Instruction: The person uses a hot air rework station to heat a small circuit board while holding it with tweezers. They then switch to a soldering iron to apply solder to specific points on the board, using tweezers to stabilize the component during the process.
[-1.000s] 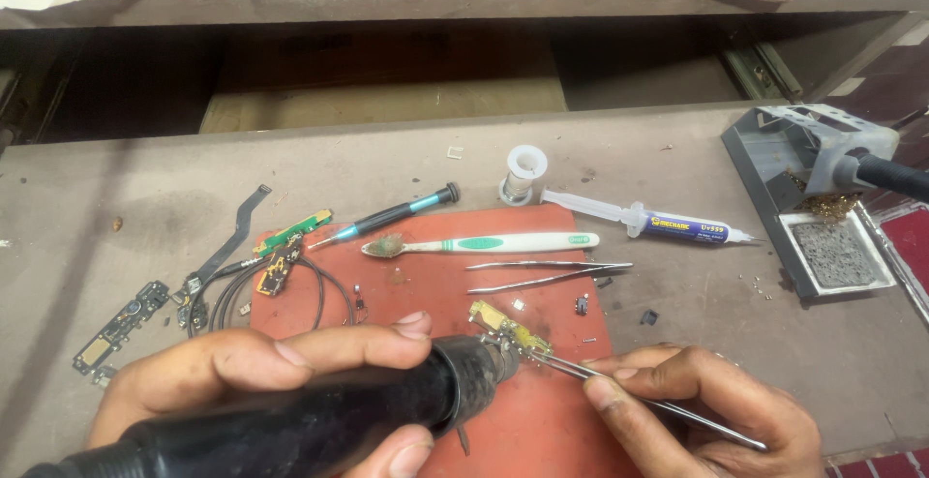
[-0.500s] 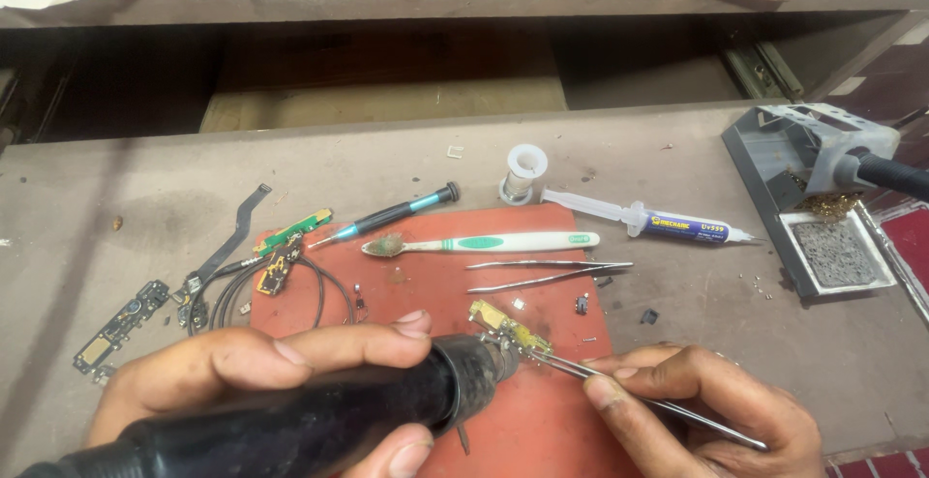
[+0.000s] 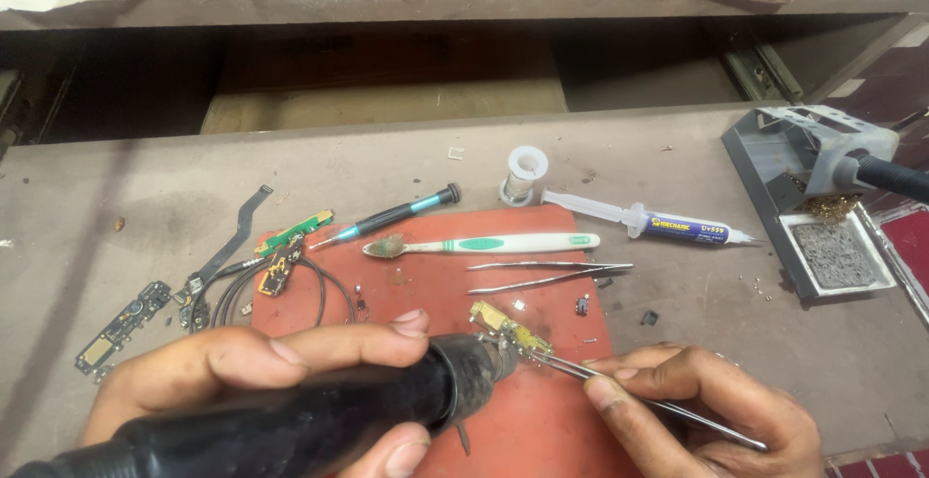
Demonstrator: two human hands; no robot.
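We are gripping a black hot-air tool in our left hand, its nozzle touching a small circuit board on the red mat; our right hand is pinching tweezers that clamp the board.

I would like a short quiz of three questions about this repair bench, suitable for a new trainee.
1. True or false: the left hand holds the thick black hot-air handpiece, its nozzle at the small yellow-green circuit board.
2. What does the right hand use to hold that board? A) thin metal tweezers B) white toothbrush with green grip C) clear syringe with blue label
3. Fill in: the board lies on the ___ rubber mat.

Key: 1 true; 2 A; 3 red.
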